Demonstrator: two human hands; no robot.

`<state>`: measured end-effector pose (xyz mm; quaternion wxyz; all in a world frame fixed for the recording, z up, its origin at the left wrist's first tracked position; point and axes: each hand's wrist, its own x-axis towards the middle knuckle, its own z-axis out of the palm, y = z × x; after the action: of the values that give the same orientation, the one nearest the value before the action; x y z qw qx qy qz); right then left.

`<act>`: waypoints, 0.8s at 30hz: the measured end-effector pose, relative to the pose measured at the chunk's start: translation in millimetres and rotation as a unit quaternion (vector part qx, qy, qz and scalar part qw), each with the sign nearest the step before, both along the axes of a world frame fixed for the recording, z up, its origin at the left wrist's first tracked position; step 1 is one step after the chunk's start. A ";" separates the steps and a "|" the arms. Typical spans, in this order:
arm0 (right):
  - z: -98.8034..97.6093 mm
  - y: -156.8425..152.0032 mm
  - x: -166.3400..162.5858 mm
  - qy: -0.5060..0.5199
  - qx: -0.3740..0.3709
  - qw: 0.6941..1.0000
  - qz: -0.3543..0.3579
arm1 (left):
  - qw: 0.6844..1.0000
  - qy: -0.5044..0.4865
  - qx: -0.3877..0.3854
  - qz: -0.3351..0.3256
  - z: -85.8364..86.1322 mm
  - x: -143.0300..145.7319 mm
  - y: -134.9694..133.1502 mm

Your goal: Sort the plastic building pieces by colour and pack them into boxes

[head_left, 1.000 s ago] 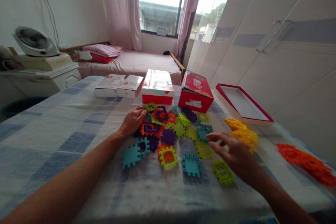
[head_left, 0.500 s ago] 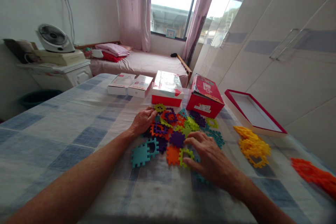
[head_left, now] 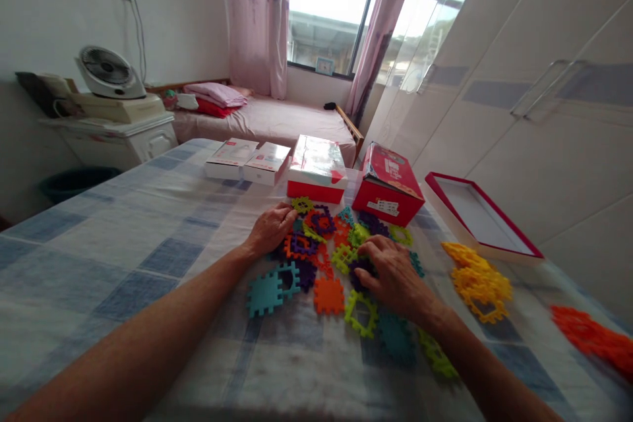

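Observation:
Interlocking puzzle pieces in purple, orange, lime and teal lie in a loose pile on the table. My left hand [head_left: 271, 229] rests at the pile's left edge, its fingers stretched toward a lime gear-edged piece [head_left: 302, 205] and seemingly not gripping it. At the right side of the pile, my right hand [head_left: 395, 277] closes thumb and fingers on a purple puzzle piece [head_left: 360, 273], partly covered by the fingers. Just below it lies a lime frame piece [head_left: 361, 314]. An orange square piece [head_left: 329, 295] and a teal square piece [head_left: 265, 294] lie nearer to me.
Yellow pieces [head_left: 479, 283] are heaped at the right, with red-orange pieces [head_left: 591, 339] beyond them. Behind the pile stand a white-and-red box [head_left: 316, 168], a red box [head_left: 388, 181] and two small white boxes. An open box tray [head_left: 484, 217] lies at the right edge.
My right hand has drawn the purple piece rightward off the pile, uncovering a lime piece beneath. Teal and lime pieces now show by my right forearm. My left hand has stayed put.

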<state>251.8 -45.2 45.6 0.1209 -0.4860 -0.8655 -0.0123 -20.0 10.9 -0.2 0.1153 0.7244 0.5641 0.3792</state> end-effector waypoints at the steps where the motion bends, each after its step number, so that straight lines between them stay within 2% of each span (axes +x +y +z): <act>1: 2.2 -3.1 1.0 0.003 0.009 1.000 -0.006 | 1.000 -0.002 0.000 0.000 -0.3 -0.2 0.1; 3: 5.7 -12.0 -3.1 0.019 0.010 1.000 0.018 | 1.000 -0.006 -0.001 -0.003 -0.6 -0.5 -0.1; 6: 6.7 -29.5 -18.7 0.030 -0.048 0.992 0.114 | 1.000 -0.008 -0.006 -0.005 -0.9 -0.7 -0.2; 8: 4.4 -39.5 -29.4 0.024 -0.077 0.986 0.143 | 1.000 -0.008 -0.008 -0.004 -1.0 -0.8 -0.1; 13: -1.2 -47.3 -41.4 0.013 -0.066 0.990 0.127 | 1.000 -0.001 -0.010 -0.003 0.3 -0.5 -0.4; 19: 3.5 -45.6 -39.9 -0.012 -0.019 0.982 0.187 | 1.000 0.015 0.004 -0.009 2.5 0.6 -2.6; 24: 8.0 -36.6 -30.1 0.013 -0.032 0.984 0.177 | 1.000 0.014 0.002 -0.006 2.3 0.6 -2.0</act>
<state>221.8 -81.8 53.6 0.1169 -0.3285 -0.9362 0.0439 -19.4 8.9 2.1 0.1083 0.7331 0.5604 0.3698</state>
